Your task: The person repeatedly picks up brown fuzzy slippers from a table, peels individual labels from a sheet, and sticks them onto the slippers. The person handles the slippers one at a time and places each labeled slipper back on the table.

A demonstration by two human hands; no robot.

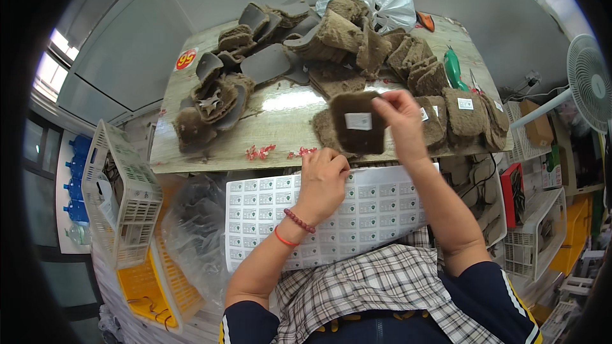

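My right hand (403, 121) grips the right edge of a dark brown fuzzy pad (364, 141), roughly square with rounded corners, and holds it up at the table's front edge. A white label (358, 121) sits on the pad's face. Close to its lower left corner, my left hand (322, 181) has its fingers bent and pressed together over the top edge of a label sheet (255, 216); what they pinch, if anything, is hidden. That white sheet, printed with rows of small labels, lies across my lap. Another fuzzy pad (324, 130) lies behind the held one.
Heaps of brown-and-grey pads (338, 38) cover the table's (217, 156) back. Labelled pads (464, 114) stand at its right, near a green-handled tool (453, 67). Red scraps (260, 151) lie at the front. White crates (131, 204) stand left; a fan (588, 83) stands right.
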